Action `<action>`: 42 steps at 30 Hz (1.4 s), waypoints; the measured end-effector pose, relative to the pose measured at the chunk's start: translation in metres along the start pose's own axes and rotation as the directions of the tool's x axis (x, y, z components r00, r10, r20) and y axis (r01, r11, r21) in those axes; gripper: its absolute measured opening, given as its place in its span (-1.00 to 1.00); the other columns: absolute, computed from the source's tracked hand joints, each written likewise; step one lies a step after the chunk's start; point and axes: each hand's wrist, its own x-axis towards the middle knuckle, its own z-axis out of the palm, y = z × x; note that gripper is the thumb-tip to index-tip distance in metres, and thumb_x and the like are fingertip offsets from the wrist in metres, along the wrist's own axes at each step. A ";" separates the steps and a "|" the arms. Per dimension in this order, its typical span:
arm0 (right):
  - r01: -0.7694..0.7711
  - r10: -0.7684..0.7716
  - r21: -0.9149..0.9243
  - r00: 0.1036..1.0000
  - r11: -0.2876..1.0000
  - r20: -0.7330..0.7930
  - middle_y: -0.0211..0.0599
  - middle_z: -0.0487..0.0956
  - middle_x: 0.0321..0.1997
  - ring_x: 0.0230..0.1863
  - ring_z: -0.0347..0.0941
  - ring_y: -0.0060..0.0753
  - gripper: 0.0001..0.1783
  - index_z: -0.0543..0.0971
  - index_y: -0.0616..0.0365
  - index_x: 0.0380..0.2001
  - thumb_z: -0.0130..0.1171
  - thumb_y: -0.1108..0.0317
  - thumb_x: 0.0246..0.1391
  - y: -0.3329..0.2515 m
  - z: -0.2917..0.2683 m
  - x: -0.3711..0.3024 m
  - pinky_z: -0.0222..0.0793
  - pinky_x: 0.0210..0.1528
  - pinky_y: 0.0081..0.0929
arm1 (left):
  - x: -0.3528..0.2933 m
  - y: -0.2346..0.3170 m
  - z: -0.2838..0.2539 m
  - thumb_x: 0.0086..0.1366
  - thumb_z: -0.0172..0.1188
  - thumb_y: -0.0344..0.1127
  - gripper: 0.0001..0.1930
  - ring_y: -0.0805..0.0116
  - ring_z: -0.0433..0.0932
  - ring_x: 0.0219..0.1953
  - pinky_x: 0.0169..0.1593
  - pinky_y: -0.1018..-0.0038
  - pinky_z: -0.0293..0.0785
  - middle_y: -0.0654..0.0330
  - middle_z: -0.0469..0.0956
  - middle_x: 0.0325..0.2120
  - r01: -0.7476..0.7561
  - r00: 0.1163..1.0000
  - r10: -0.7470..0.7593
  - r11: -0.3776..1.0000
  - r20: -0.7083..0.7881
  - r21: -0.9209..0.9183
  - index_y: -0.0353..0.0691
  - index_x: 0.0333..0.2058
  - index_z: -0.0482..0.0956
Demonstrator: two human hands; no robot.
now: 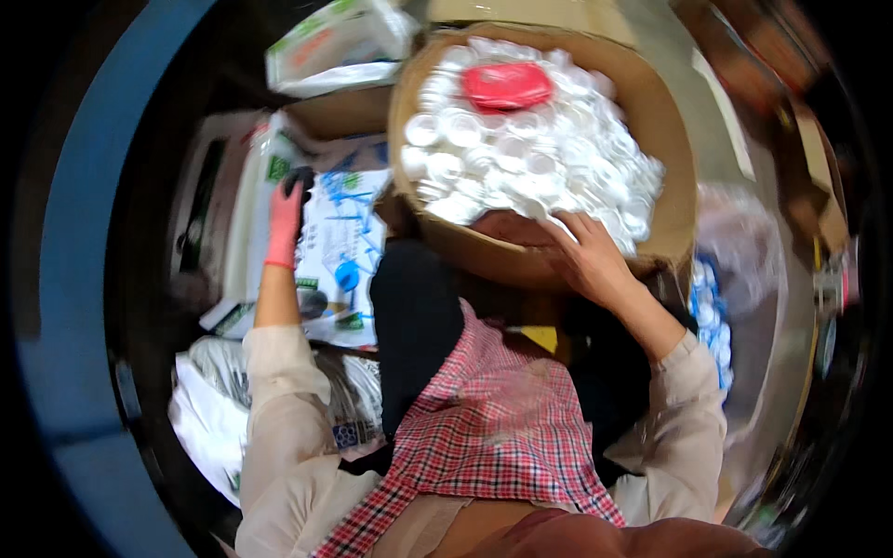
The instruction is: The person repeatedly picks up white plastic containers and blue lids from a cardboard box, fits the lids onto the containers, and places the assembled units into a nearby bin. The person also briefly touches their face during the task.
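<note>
Bare right hand, fingers spread, grips the cardboard box of white plastic caps; beside the box, the pink-gloved left hand pinches a dark object

White-green carton upper left; printed blue-white sheets beneath; clear plastic bags lower left; red-checked apron below.
</note>
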 end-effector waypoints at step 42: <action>0.060 -0.060 0.010 0.958 0.998 0.280 -0.33 0.55 -0.28 -0.40 0.44 -0.43 -0.63 0.57 0.12 -0.20 0.19 0.22 -0.13 0.020 0.088 0.073 0.28 -0.41 -0.53 | 0.214 -0.352 0.299 -0.11 0.42 0.09 -0.09 -0.02 0.32 0.18 0.20 0.23 0.27 -0.10 0.39 0.07 -0.064 0.942 -0.219 0.623 0.253 0.780 -0.26 0.16 0.28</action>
